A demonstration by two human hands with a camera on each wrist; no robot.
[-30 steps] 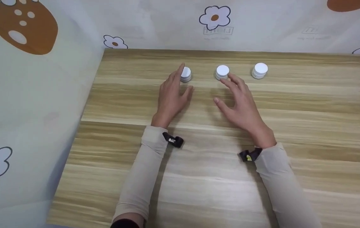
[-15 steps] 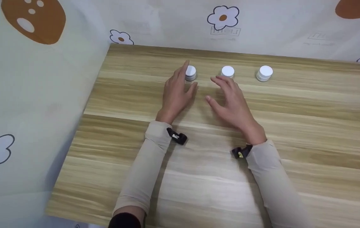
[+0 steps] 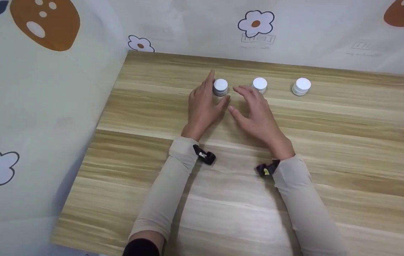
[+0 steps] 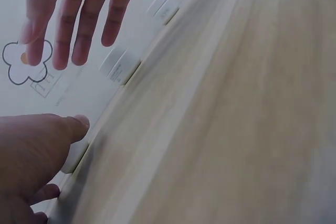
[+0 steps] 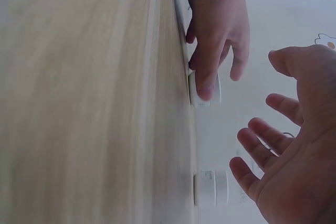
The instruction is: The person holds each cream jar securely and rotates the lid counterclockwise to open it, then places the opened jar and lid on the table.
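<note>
Three small white lidded jars stand upright in a row along the back of the table. My left hand [image 3: 203, 108] is at the left jar [image 3: 220, 87], its fingers extended along the jar's left side and its thumb in front. In the right wrist view, the left thumb overlaps that same jar [image 5: 216, 90]. My right hand [image 3: 257, 115] hovers with fingers spread, holding nothing. Its fingers partly cover the middle jar [image 3: 260, 84] in the head view, and its thumb points toward the left thumb. At the right stands the third jar [image 3: 301, 86], apart from both hands.
The wooden table [image 3: 237, 209] ends at the back against a pale wall cloth [image 3: 195, 25] printed with flowers and fruit. Another pale cloth [image 3: 56, 92] rises along the table's left edge. Each wrist carries a small black camera.
The right hand has moved left, from beside the middle jar to close by the left hand. The left hand stays around the left jar. The head view has shifted slightly.
</note>
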